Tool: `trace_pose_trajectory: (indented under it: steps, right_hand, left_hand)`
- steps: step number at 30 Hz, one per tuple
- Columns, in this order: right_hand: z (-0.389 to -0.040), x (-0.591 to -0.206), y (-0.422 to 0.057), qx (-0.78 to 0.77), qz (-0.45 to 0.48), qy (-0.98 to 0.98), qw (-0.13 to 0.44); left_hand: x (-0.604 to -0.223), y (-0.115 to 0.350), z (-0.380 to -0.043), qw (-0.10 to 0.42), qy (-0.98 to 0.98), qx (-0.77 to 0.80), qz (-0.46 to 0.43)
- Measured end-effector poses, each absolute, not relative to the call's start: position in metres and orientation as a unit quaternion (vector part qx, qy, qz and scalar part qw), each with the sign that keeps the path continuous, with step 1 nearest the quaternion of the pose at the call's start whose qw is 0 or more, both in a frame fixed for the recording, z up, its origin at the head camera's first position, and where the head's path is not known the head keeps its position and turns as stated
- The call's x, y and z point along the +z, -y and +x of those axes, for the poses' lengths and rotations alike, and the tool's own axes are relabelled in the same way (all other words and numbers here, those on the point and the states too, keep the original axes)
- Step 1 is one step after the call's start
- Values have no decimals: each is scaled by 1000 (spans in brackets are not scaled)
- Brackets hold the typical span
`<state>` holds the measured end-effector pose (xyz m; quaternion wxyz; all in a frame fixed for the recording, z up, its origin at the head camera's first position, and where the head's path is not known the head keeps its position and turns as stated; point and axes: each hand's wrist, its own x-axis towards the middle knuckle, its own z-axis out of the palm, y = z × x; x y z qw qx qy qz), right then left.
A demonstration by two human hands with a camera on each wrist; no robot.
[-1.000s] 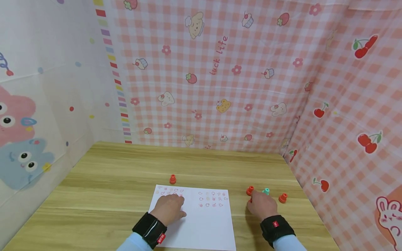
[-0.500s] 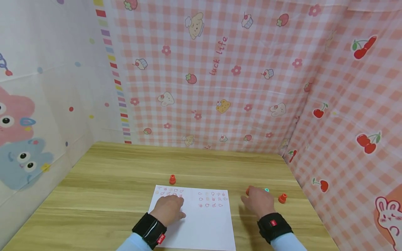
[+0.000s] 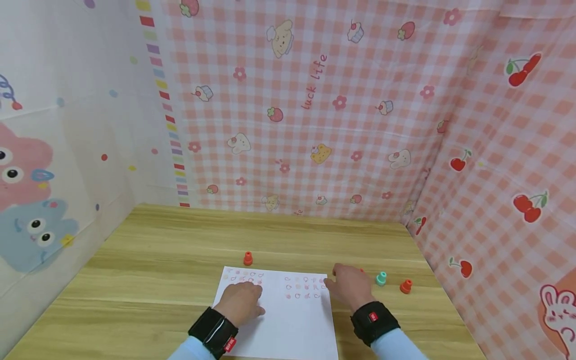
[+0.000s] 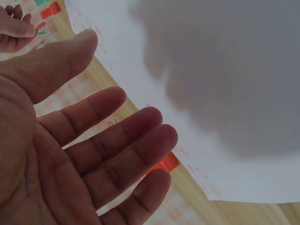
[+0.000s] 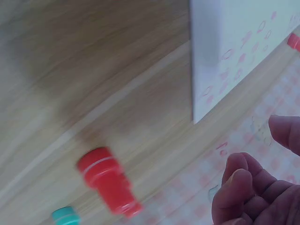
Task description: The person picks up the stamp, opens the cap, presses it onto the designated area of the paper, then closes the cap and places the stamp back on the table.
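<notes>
My left hand (image 3: pixel 239 302) is over the left side of a white paper sheet (image 3: pixel 292 327), fingers loosely spread and nothing in them. Rows of small pink and red marks run along the sheet's far part in two groups. At the sheet's right edge is my right hand (image 3: pixel 353 287), its fingers loosely curled and the thumb apart, holding nothing in the right wrist view. Just beyond it, a red stamp (image 5: pixel 110 183) stands on the table, mostly hidden by the hand in the head view. Next to that is a teal stamp (image 3: pixel 381 278).
Another red stamp (image 3: pixel 406 286) stands farther right, and one more red stamp (image 3: pixel 248 258) is behind the sheet's far left corner. The wood-grain table (image 3: pixel 148 280) is enclosed by a pink checked cloth (image 3: pixel 288 130) and a white printed cloth (image 3: pixel 112 130).
My right hand has moved left, from the stamps to the sheet's right edge. The teal stamp, partly covered before, now shows whole. My left hand stays in place.
</notes>
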<state>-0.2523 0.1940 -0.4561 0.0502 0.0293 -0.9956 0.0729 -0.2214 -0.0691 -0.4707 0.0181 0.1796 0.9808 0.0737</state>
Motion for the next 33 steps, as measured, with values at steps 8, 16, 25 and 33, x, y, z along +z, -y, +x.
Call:
trace_pose_trajectory:
  steps: [8, 16, 25, 33]
  right_hand:
    - [-261, -454, -165, 78, 65, 994, 52]
    - [-271, -453, -138, 97, 101, 989, 47]
    - [-282, -458, -113, 103, 133, 985, 35]
    - [-294, -464, -97, 100, 138, 985, 20]
  left_hand:
    - [-472, 69, -220, -4, -980, 73, 188]
    - [-474, 71, -220, -3, -979, 81, 185]
    - [-474, 77, -222, 5, -981, 85, 172]
    - [-472, 79, -222, 15, -982, 93, 165]
